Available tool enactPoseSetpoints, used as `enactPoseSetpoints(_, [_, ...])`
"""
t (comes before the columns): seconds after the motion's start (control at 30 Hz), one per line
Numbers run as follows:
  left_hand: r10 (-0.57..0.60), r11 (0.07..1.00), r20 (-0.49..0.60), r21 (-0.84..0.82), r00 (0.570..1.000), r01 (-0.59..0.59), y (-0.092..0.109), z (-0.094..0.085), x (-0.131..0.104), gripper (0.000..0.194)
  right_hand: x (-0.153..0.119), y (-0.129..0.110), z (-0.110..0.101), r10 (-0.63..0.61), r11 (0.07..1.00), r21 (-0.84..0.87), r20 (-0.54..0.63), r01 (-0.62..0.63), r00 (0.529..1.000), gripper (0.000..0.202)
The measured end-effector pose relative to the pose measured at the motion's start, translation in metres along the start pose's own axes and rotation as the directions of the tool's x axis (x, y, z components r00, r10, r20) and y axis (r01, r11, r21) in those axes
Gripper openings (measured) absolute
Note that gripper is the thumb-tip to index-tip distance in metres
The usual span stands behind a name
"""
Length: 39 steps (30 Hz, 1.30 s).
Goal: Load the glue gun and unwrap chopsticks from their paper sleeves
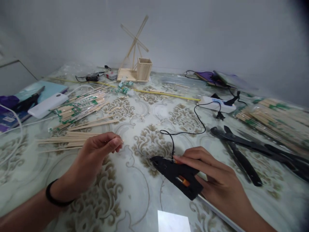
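Over the patterned tabletop (pixel 142 206), in the right foreground: a black glue gun (pixel 177 177) with orange parts. Gripped in the right hand (pixel 217 180), fingers wrapped around from the right, forefinger near the orange trigger. Points up and left, nozzle clear of all sticks. Resting on the tabletop or raised just above: cannot tell. At the rear, a white rod (pixel 217 211). From the upper side, a black cord (pixel 185 133), looped back to a black plug (pixel 220 116) lying just beside the power strip (pixel 216 105), apparently not inserted.

Left of the nozzle, well apart: the left hand (pixel 98 151). Fingers curled narrow, thumb tip against forefinger. Possibly pinching a tiny piece; too small to tell.

Beside and partly behind the left hand: loose wooden sticks (pixel 70 140), roughly parallel, unjoined. Farther back, bagged sticks (pixel 80 108). To the right, a black-handled tool (pixel 243 161) and a larger stick bundle (pixel 270 119).

At the far edge, near the wall: a wooden model (pixel 144 71) with flat base, open-topped box, upright frame and crossed sails.

Progress, as judged from the layout: base, box, frame and sails joined and standing. Not done: loose and bagged sticks, unattached. No fresh joint visible near nozzle or left fingers. Amount of work left: cannot tell.
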<state>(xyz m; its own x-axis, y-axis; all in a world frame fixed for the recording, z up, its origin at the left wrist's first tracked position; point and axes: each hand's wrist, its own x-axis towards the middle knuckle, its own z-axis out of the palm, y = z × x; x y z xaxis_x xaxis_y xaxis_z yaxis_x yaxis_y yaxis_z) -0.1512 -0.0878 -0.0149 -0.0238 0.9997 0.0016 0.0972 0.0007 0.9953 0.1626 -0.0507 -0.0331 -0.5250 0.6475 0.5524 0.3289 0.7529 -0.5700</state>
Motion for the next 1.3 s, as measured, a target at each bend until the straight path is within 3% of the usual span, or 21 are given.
enactPoseSetpoints(0.13, [-0.006, 0.986, 0.009, -0.169, 1.0, 0.007, 0.0, 0.001, 0.002, 0.02, -0.002, 0.002, 0.0, 0.01, 1.0, 0.008, -0.002, -0.01, 1.0, 0.04])
enactPoseSetpoints(0.27, [-0.014, 0.971, 0.092, -0.237, 0.996, 0.035, 0.001, 0.001, 0.0, 0.012, -0.002, 0.002, -0.001, 0.026, 0.999, 0.021, -0.012, -0.026, 1.0, 0.042])
enactPoseSetpoints(0.5, [0.002, 0.975, 0.165, -0.221, 0.986, 0.035, 0.004, 0.001, -0.005, 0.011, -0.002, -0.001, -0.004, -0.05, 0.999, 0.009, -0.045, 0.05, 0.998, 0.045])
enactPoseSetpoints(0.63, [0.034, 0.99, 0.153, -0.143, 0.988, -0.012, 0.007, 0.001, -0.009, 0.011, -0.005, 0.001, -0.003, 0.038, 0.991, 0.126, -0.047, -0.032, 0.998, 0.038])
enactPoseSetpoints(0.7, [0.045, 0.998, 0.157, -0.048, 0.987, -0.038, 0.006, -0.001, -0.01, 0.008, -0.006, 0.0, -0.003, 0.144, 0.975, 0.174, -0.034, -0.136, 0.989, 0.029])
enactPoseSetpoints(0.8, [0.065, 0.996, 0.201, 0.039, 0.977, -0.074, 0.004, -0.005, -0.01, 0.019, -0.005, -0.005, -0.003, 0.427, 0.88, 0.218, 0.033, -0.423, 0.904, 0.01])
enactPoseSetpoints(0.87, [0.072, 0.993, 0.204, 0.072, 0.976, -0.088, 0.002, -0.006, -0.008, 0.027, -0.004, -0.007, -0.002, 0.567, 0.769, 0.28, 0.116, -0.575, 0.816, 0.02])
enactPoseSetpoints(0.93, [0.076, 0.99, 0.184, 0.099, 0.98, -0.095, 0.001, -0.006, -0.007, 0.033, -0.004, -0.007, -0.001, 0.611, 0.677, 0.369, 0.2, -0.637, 0.766, 0.029])
enactPoseSetpoints(1.17, [0.069, 0.996, 0.03, 0.06, 0.997, -0.07, 0.0, -0.003, -0.007, 0.05, -0.006, -0.005, 0.004, 0.576, 0.392, 0.705, 0.313, -0.591, 0.756, 0.031])
enactPoseSetpoints(1.3, [0.046, 0.99, 0.054, 0.13, 0.997, -0.053, 0.004, -0.002, -0.007, 0.052, -0.003, -0.01, 0.004, 0.574, 0.312, 0.729, 0.367, -0.609, 0.732, 0.037])
